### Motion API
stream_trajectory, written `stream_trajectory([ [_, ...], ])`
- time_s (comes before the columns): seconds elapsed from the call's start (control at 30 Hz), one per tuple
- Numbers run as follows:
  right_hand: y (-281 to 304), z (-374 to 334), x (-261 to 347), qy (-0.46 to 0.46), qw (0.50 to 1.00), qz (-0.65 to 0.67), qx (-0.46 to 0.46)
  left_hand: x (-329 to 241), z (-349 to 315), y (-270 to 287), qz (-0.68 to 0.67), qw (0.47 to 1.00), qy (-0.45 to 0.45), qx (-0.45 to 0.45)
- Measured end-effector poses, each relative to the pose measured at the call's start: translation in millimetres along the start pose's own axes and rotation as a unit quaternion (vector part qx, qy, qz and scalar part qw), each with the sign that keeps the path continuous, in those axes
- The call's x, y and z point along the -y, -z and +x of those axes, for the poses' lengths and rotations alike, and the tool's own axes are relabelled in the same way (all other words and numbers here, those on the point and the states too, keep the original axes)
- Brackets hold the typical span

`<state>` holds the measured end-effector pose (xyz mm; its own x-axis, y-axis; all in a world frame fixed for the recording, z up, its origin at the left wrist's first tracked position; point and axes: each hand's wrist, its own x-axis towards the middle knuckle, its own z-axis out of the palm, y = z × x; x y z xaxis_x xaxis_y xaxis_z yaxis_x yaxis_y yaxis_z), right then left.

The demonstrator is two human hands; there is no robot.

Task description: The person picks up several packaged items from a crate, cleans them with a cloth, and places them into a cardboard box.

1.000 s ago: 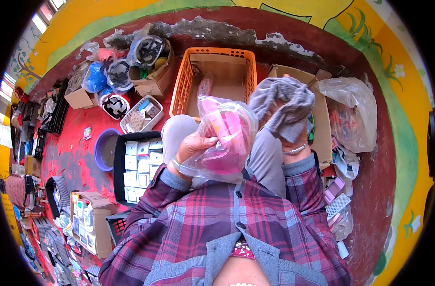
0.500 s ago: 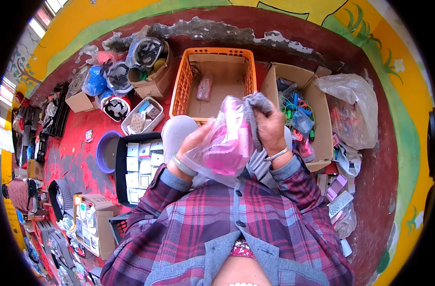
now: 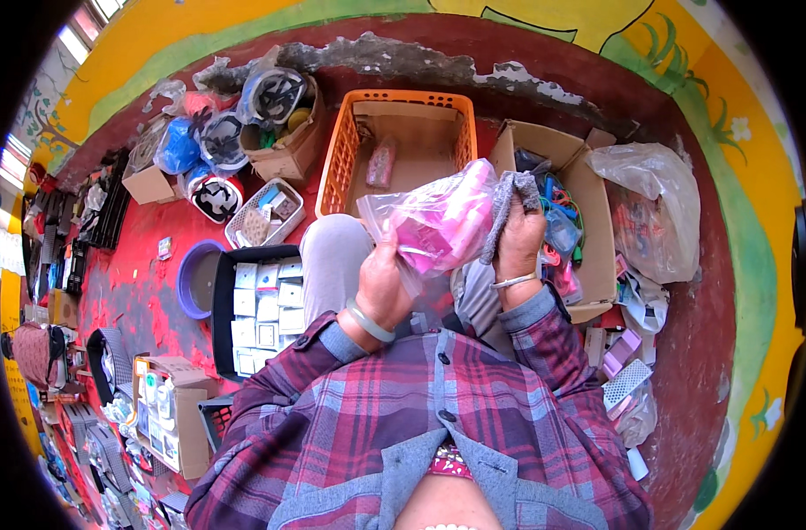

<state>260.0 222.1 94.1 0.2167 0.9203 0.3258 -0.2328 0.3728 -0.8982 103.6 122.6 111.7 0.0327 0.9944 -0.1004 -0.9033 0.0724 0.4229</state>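
Observation:
A clear plastic bag point(image 3: 438, 221) with pink things inside hangs tilted between my hands, above my lap. My left hand point(image 3: 383, 287) is closed on its lower left part, thumb up on the plastic. Bunched in my right hand point(image 3: 519, 247) is a grey cloth point(image 3: 509, 205), pressed against the bag's right side. The exact kind of the pink things cannot be made out through the plastic. Beyond the bag stands an orange plastic basket point(image 3: 336, 172) lined with cardboard, holding a small pink packet point(image 3: 382, 163).
A cardboard box point(image 3: 602, 243) of colourful cords stands right of the basket, beside a large plastic sack point(image 3: 659, 212). To my left are a black box point(image 3: 226, 331) of small white boxes, a purple basin point(image 3: 185, 281) and a white basket point(image 3: 294, 228). Bagged helmets point(image 3: 219, 141) lie farther back.
The bag has turned from nearly upright to a slant, its loose plastic edge now toward the left. My left hand has shifted down and right; my right hand has moved slightly right with the cloth.

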Motion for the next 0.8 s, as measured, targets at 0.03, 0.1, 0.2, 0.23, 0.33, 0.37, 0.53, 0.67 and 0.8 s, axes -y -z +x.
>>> stream_trajectory([
  [0.03, 1, -1, 0, -0.01, 1.0, 0.015, -0.002, -2, 0, -3, 0.013, 1.0, -0.02, -0.001],
  [0.1, 4, -2, -2, -0.001, 0.999, -0.052, -0.013, -6, -1, -9, 0.038, 0.997, -0.061, -0.004],
  [0.2, 2, -6, -4, -0.017, 1.0, 0.026, -0.006, -14, 1, -6, -0.002, 0.999, -0.052, 0.016],
  [0.23, 1, -6, -3, -0.016, 1.0, 0.008, -0.023, -17, 0, -5, 0.003, 0.998, -0.052, 0.027],
  [0.33, 4, -8, 0, -0.106, 0.99, 0.094, -0.011, -24, -3, -6, 0.013, 0.998, -0.051, 0.044],
  [0.37, 4, -7, -1, -0.116, 0.987, 0.106, -0.013, -25, -4, -9, 0.012, 0.998, -0.05, 0.039],
  [0.53, 13, -3, -4, -0.157, 0.982, 0.091, -0.061, -33, -9, -9, 0.092, 0.992, -0.082, 0.005],
  [0.67, 68, 33, 3, -0.255, 0.942, 0.215, -0.014, -69, -17, -15, 0.145, 0.981, -0.127, 0.027],
  [0.8, 45, 33, 61, -0.229, 0.897, 0.35, 0.142, -89, -16, -10, 0.366, 0.925, -0.085, 0.06],
])
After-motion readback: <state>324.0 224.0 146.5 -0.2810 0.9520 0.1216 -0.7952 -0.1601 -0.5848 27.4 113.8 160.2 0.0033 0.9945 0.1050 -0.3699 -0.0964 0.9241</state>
